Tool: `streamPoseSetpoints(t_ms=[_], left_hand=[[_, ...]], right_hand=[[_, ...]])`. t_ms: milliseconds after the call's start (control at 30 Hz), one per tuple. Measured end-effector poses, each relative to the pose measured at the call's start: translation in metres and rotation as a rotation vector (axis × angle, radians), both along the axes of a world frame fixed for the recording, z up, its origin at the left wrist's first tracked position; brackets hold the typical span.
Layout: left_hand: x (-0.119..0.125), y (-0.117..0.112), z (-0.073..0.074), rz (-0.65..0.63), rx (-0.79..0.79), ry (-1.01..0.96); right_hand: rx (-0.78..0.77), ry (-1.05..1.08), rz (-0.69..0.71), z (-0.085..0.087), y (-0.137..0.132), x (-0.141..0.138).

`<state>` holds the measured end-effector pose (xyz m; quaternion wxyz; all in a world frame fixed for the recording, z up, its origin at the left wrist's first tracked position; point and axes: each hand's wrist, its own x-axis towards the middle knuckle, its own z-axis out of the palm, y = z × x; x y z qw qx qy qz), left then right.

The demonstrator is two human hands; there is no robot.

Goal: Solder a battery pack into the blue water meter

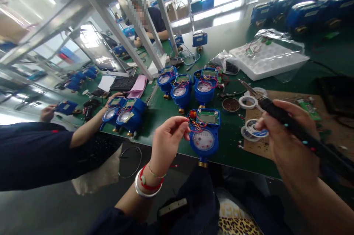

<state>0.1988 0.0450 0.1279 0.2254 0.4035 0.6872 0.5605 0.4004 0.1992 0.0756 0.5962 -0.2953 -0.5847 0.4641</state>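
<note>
Pinching wires (197, 127) on a blue meter (204, 140) with the left hand (166, 139), soldering iron (280, 114) gripped in the right hand (290, 143); meter's hugging the near table (231, 144) edge, some bare room before the spools (256, 130) on the right

The green bench (231, 155) carries a blue meter (204, 137) at its near edge, three more meters (180, 95) behind it, and a pair of meters (134, 119) leftward along that edge. Rightward lie a round tin (231, 105), a brown board (257, 149) and, farther back, a white foam tray (265, 73).
</note>
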Motion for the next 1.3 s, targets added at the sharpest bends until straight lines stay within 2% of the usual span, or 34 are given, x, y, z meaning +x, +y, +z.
streamPoseSetpoints(t_ms=[167,267,367,433,533,633,833,967,1133,1300], left_hand=[[0.002,-0.013,-0.003,0.044,0.016,0.052],[0.018,-0.022,-0.019,0.040,0.068,0.275],[0.034,-0.024,-0.040,-0.114,0.224,0.591],[0.039,-0.020,-0.054,-0.234,0.329,0.707],[0.037,-0.011,-0.072,-0.339,0.395,0.777],[0.031,-0.003,-0.085,-0.368,0.392,0.832],[0.015,0.003,-0.095,-0.333,0.526,1.030],[-0.008,-0.005,-0.098,-0.309,0.490,1.012],[-0.039,-0.013,-0.101,-0.107,0.359,0.878],[-0.041,-0.011,-0.094,-0.046,0.256,0.717]], right_hand=[[0.057,-0.090,0.070,-0.008,-0.005,-0.029],[0.119,-0.146,0.063,-0.012,-0.004,-0.045],[0.151,-0.126,0.103,-0.017,0.000,-0.059],[0.142,-0.101,0.167,-0.021,0.002,-0.066],[0.124,-0.109,0.204,-0.028,0.003,-0.074],[0.130,-0.165,0.169,-0.035,0.002,-0.076],[0.233,-0.268,0.098,-0.034,-0.001,-0.073],[0.328,-0.324,0.025,-0.030,-0.009,-0.070],[0.371,-0.358,-0.053,-0.028,-0.025,-0.066],[0.383,-0.375,-0.105,-0.029,-0.039,-0.056]])
